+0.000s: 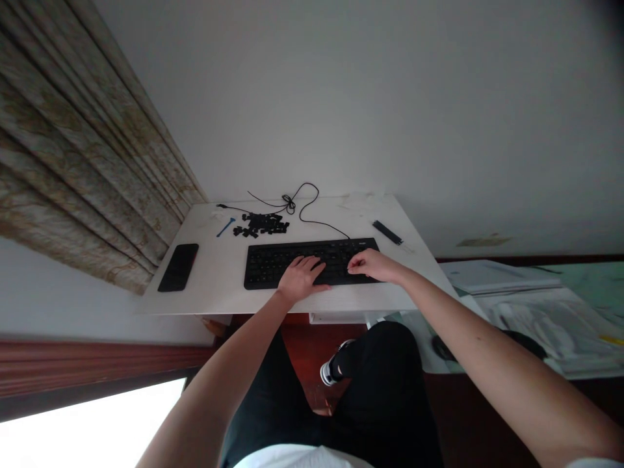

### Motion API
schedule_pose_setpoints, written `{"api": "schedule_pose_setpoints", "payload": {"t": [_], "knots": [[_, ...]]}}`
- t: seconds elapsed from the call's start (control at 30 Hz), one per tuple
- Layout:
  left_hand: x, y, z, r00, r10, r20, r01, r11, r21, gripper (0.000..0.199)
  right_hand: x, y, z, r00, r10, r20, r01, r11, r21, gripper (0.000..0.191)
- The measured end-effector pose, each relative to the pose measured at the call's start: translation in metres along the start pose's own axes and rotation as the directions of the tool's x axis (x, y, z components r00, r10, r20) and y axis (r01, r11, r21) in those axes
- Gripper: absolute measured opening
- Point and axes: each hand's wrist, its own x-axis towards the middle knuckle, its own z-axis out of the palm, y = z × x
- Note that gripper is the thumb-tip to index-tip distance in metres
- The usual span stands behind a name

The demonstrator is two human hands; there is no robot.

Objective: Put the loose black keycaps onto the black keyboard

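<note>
The keyboard [263, 268] lies right at the hands, partly under them, its long axis running left to right across the person's front, roughly along the near edge of the desk [219, 303]. The left hand [298, 278] is open, palm down, its fingers spread over the middle of the keyboard and its thumb out to the right along the near edge. The right hand [373, 265] is over the right end, fingers curled and tips drawn close together at the keys; whether they close on something small, I cannot tell. Most of the uncovered length reaches out to the left of the left hand, which is the nearer one to that end; the right end belongs to the right hand's side.

Beyond the keyboard, ahead and to the left, is a heap of small black pieces [263, 224], nearer the left hand. A blue tool [225, 227] lies just left of the heap, and a phone [178, 268] is farther left. The cord [316, 222] leaves the far side and loops away behind. A black strip [387, 232] lies slantwise past the right end, nearer the right hand
</note>
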Motion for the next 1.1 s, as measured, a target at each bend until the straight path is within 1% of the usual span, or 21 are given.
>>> {"api": "schedule_pose_setpoints", "payload": {"t": [0.13,0.3,0.37,0.5,0.7,0.83,0.93,1.0,1.1], "knots": [[0.004,-0.003,0.002,0.999,-0.035,-0.004,0.035,0.999,-0.018,0.057,0.008,0.002,-0.003,1.0,0.005,0.021,-0.005,1.0,0.004,0.017],[0.011,-0.008,0.003,0.998,-0.054,0.015,0.054,0.998,-0.018,0.059,0.022,0.002,-0.009,0.999,-0.022,0.026,0.023,0.998,-0.057,0.012],[0.013,-0.011,0.002,0.998,-0.054,0.02,0.055,0.998,-0.021,0.059,0.025,0.001,-0.01,1.0,-0.01,0.026,0.012,0.998,-0.063,0.012],[0.016,-0.014,0.002,0.998,-0.053,0.018,0.054,0.998,-0.028,0.06,0.028,-0.003,-0.012,0.999,0.037,0.032,-0.036,0.998,-0.047,0.012],[0.018,-0.015,0.003,0.998,-0.064,0.016,0.065,0.997,-0.03,0.06,0.029,-0.006,-0.013,0.998,0.042,0.039,-0.04,0.997,-0.061,0.009],[0.019,-0.016,0.002,0.998,-0.065,0.026,0.066,0.997,-0.041,0.06,0.034,-0.001,-0.01,0.999,0.05,0.011,-0.049,0.998,-0.048,0.008],[0.02,-0.017,0.002,0.997,-0.068,0.031,0.07,0.996,-0.052,0.058,0.038,0.004,-0.009,0.997,0.077,-0.015,-0.077,0.997,-0.018,0.014],[0.02,-0.016,0.002,0.997,-0.07,0.026,0.071,0.996,-0.059,0.058,0.04,0.006,-0.009,0.996,0.082,-0.015,-0.083,0.995,-0.053,0.016],[0.019,-0.015,0.003,0.997,-0.07,0.015,0.07,0.996,-0.063,0.058,0.043,0.006,-0.011,0.996,0.088,-0.01,-0.088,0.982,-0.166,0.018]]}}
